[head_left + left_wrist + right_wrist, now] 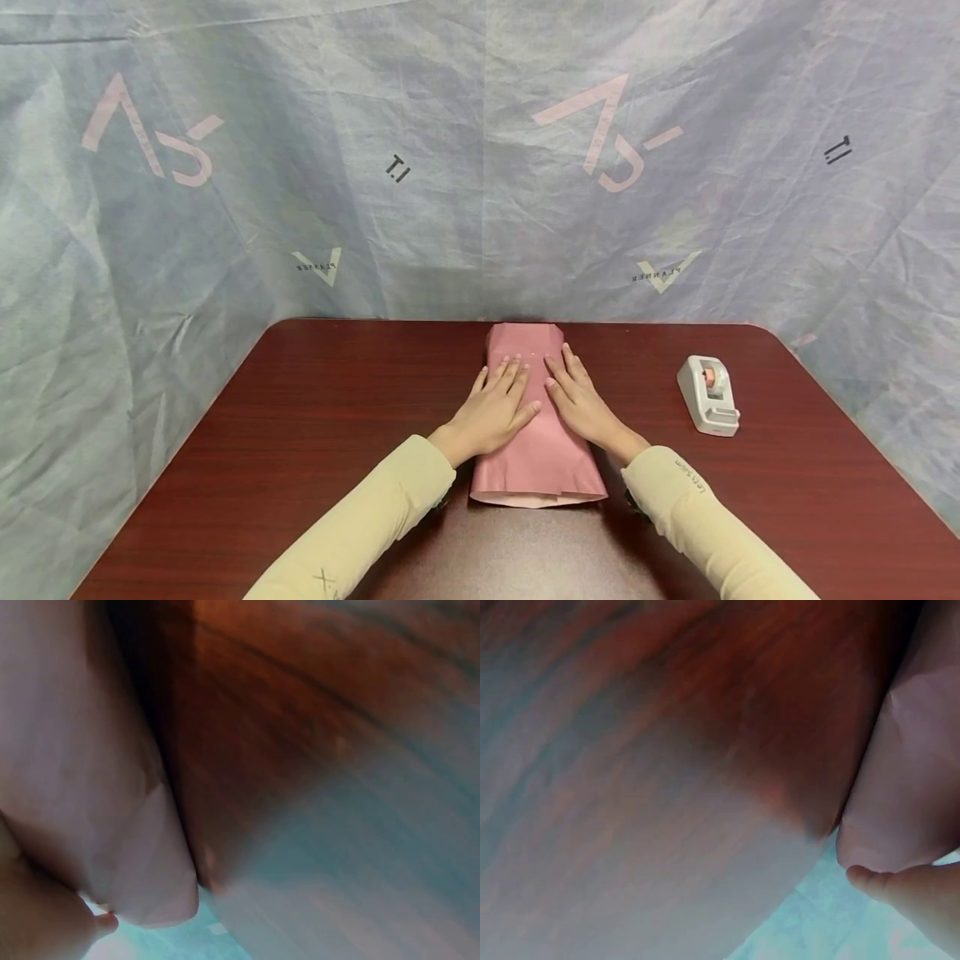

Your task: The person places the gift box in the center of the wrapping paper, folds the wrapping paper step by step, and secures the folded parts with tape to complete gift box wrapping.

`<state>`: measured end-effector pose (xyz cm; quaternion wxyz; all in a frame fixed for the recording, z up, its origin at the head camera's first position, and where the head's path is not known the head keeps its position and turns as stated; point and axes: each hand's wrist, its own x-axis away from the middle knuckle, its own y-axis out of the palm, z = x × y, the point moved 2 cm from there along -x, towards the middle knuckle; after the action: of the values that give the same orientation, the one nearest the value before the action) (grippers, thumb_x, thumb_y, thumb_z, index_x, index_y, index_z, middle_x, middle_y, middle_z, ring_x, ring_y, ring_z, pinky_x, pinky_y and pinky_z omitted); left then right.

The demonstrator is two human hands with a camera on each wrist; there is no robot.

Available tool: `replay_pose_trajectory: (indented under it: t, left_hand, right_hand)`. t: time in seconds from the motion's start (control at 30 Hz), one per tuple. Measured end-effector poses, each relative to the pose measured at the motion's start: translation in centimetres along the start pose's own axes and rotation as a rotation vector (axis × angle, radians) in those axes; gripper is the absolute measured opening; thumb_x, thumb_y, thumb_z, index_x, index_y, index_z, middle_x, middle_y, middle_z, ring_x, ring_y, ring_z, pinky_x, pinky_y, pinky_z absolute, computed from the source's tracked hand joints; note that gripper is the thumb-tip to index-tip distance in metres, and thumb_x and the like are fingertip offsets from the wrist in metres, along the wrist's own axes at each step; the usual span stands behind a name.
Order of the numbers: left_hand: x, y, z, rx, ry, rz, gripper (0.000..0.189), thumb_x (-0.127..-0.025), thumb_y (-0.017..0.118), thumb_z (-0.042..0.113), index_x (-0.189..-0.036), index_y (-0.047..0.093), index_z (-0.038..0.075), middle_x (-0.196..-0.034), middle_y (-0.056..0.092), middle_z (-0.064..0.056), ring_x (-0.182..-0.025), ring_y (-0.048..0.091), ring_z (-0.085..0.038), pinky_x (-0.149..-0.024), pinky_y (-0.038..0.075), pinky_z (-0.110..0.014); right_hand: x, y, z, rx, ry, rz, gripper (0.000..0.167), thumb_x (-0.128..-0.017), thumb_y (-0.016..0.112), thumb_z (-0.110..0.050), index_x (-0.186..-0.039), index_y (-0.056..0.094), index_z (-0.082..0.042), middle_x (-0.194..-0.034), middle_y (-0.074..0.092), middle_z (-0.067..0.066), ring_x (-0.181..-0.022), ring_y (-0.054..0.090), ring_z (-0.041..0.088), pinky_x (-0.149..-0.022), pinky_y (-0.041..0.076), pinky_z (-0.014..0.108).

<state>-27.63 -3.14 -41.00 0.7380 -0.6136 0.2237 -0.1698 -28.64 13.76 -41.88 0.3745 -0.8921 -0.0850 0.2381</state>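
A pink paper sleeve [536,467] lies lengthwise on the table, its near end slightly gaping and showing a pale inside. My left hand [491,415] rests on its left side with fingers straight and pointing away. On the right side, my right hand [587,404] lies with extended fingers, the fingertips at the sleeve's upper part. Between the two hands a strip of pink paper shows. In the left wrist view, the paper [90,765] runs down beside the thumb; the right wrist view has the paper's edge [907,765] above the right thumb [870,881].
A white tape dispenser [708,396] with a roll of tape stands to the right on the dark red wooden table [337,383]. Behind the table hangs a grey-blue printed cloth [450,167], which also covers both sides.
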Motion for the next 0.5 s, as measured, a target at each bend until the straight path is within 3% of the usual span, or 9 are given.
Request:
replay_pose_trajectory:
  t: [0.13,0.3,0.5]
  left_hand:
    - [0.0,-0.1,0.0,0.002,-0.006,-0.018,0.071,-0.095,0.020,0.056,-0.146,0.018,0.008,-0.154,0.010,-0.010,-0.142,0.008,-0.025,-0.112,0.012,-0.049]
    - [0.1,-0.5,-0.3,0.068,0.016,-0.084,0.072,-0.094,0.022,0.057,-0.147,0.013,0.009,-0.155,0.004,-0.009,-0.143,0.002,-0.024,-0.112,0.008,-0.050]
    - [0.9,-1.4,-1.4,0.101,0.078,-0.157,0.068,-0.094,0.029,0.054,-0.148,0.013,0.016,-0.155,0.003,-0.007,-0.143,0.001,-0.022,-0.113,0.008,-0.047]
  right_hand:
    - [0.2,-0.1,0.2,-0.006,-0.048,-0.019,0.053,-0.098,0.035,-0.033,-0.140,0.034,-0.001,-0.149,0.013,0.027,-0.136,0.006,0.048,-0.106,0.011,0.062]
    - [0.2,-0.3,-0.4,0.047,0.025,-0.070,0.048,-0.097,0.039,-0.021,-0.139,0.033,0.003,-0.148,0.017,0.026,-0.136,0.010,0.046,-0.106,0.014,0.060]
    - [0.3,-0.5,-0.8,0.067,0.075,-0.099,0.048,-0.098,0.039,-0.021,-0.141,0.031,-0.002,-0.151,0.016,0.020,-0.138,0.009,0.042,-0.108,0.015,0.057]
